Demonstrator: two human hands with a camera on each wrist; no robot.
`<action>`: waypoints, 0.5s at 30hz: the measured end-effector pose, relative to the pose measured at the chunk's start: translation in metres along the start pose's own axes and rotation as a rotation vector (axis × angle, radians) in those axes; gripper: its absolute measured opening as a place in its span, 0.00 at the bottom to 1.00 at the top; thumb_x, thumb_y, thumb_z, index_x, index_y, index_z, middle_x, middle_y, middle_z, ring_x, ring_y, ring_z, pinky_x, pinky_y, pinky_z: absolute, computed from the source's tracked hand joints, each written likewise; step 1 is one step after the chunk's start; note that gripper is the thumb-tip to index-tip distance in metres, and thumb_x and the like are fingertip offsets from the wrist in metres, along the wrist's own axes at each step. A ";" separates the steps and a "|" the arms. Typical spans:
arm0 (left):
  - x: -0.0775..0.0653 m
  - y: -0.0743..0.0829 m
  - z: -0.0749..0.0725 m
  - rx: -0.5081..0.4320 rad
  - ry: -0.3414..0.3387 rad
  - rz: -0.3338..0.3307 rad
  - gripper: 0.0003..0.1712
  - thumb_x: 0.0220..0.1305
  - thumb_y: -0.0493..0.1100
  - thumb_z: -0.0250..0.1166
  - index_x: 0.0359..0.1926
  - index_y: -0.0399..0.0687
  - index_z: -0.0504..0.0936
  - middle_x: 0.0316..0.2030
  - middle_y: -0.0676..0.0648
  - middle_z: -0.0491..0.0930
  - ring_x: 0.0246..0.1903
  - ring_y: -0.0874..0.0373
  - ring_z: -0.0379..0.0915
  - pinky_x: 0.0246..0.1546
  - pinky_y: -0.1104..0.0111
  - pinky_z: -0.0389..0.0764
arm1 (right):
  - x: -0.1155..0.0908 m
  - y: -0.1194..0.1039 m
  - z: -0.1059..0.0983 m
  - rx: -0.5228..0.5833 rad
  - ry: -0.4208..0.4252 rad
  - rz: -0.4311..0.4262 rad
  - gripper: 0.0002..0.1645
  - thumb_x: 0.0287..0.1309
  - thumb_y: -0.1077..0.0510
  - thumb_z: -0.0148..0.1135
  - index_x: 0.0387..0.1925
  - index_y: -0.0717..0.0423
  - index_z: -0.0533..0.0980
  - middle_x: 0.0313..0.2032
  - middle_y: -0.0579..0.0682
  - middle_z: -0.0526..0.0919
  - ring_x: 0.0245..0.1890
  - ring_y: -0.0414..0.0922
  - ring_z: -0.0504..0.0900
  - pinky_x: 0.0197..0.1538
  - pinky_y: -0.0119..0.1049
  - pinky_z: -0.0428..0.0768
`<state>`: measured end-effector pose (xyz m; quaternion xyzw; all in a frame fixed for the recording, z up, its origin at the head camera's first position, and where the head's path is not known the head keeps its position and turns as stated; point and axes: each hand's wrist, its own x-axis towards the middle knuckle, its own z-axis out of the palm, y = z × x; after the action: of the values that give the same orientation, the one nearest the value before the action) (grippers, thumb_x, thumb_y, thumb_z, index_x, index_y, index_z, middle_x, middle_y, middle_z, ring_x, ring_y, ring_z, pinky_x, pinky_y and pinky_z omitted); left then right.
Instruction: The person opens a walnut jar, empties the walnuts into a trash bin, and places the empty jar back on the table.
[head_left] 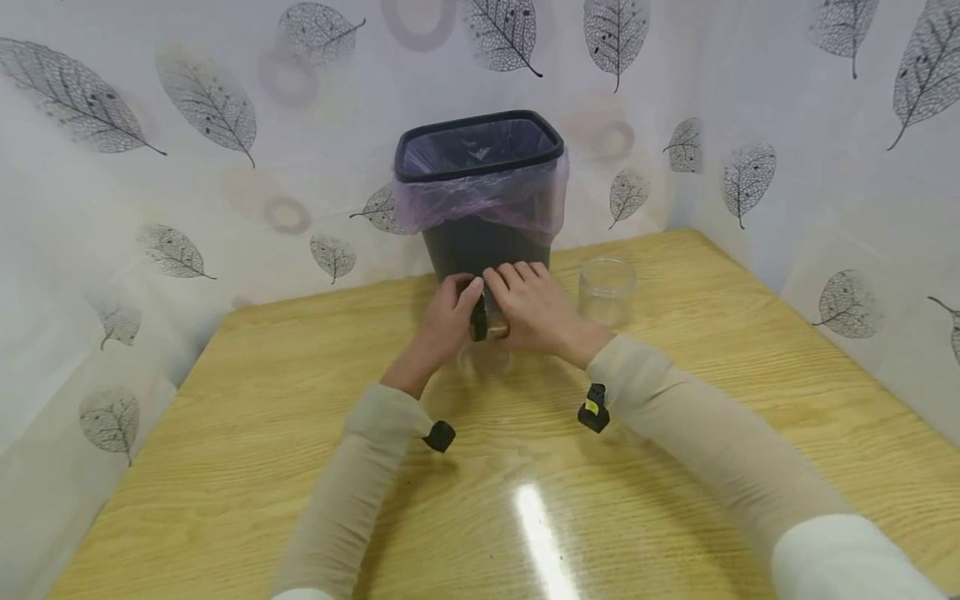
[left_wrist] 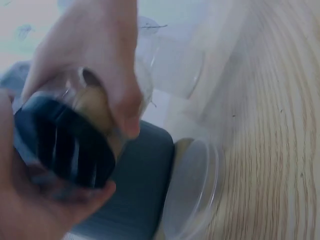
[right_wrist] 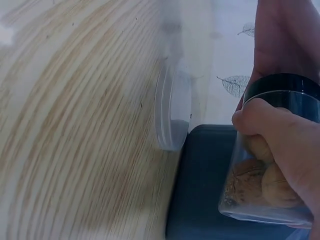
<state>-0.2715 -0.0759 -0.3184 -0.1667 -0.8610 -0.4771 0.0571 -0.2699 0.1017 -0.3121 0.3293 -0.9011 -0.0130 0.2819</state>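
Observation:
A clear jar (right_wrist: 237, 195) with brown walnuts (right_wrist: 248, 181) inside is held up in front of the bin, lying on its side in the head view. My right hand (head_left: 536, 312) grips the jar's body, its thumb across the side just below the lid in the right wrist view. At the other end, my left hand (head_left: 447, 321) holds the black lid (left_wrist: 65, 142), fingers and thumb around its edge. The lid sits on the jar's mouth. Beneath the hands, a shallow clear plastic bowl (head_left: 483, 362) rests on the table.
A dark bin (head_left: 487, 242) lined with a thin purple bag (head_left: 480, 200) stands against the wall at the table's back. To the right of my right hand is a clear cylindrical container (head_left: 606, 292). Leaf-patterned sheeting (head_left: 337, 125) surrounds the wooden table (head_left: 285, 375).

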 end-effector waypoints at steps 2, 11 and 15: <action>-0.002 -0.003 -0.004 -0.055 -0.063 0.060 0.34 0.72 0.53 0.55 0.71 0.41 0.61 0.65 0.37 0.68 0.62 0.44 0.68 0.64 0.51 0.71 | -0.002 0.003 -0.001 0.021 -0.004 0.012 0.60 0.33 0.35 0.79 0.63 0.63 0.68 0.53 0.61 0.78 0.52 0.59 0.77 0.54 0.52 0.75; -0.007 -0.011 -0.013 -0.136 -0.198 0.204 0.48 0.58 0.41 0.73 0.73 0.52 0.55 0.67 0.42 0.66 0.57 0.46 0.73 0.50 0.52 0.83 | -0.005 0.007 -0.007 0.020 0.015 -0.014 0.54 0.35 0.39 0.77 0.62 0.63 0.68 0.52 0.61 0.79 0.50 0.59 0.78 0.53 0.52 0.77; -0.006 -0.011 -0.012 -0.182 -0.207 0.051 0.39 0.68 0.52 0.63 0.72 0.51 0.55 0.59 0.40 0.71 0.44 0.41 0.78 0.44 0.49 0.84 | -0.004 0.006 -0.007 0.010 0.028 -0.023 0.54 0.36 0.38 0.77 0.62 0.62 0.68 0.52 0.60 0.79 0.51 0.58 0.78 0.53 0.51 0.77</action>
<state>-0.2703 -0.0927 -0.3228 -0.2416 -0.8109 -0.5318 -0.0353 -0.2674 0.1103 -0.3067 0.3412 -0.8932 -0.0074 0.2926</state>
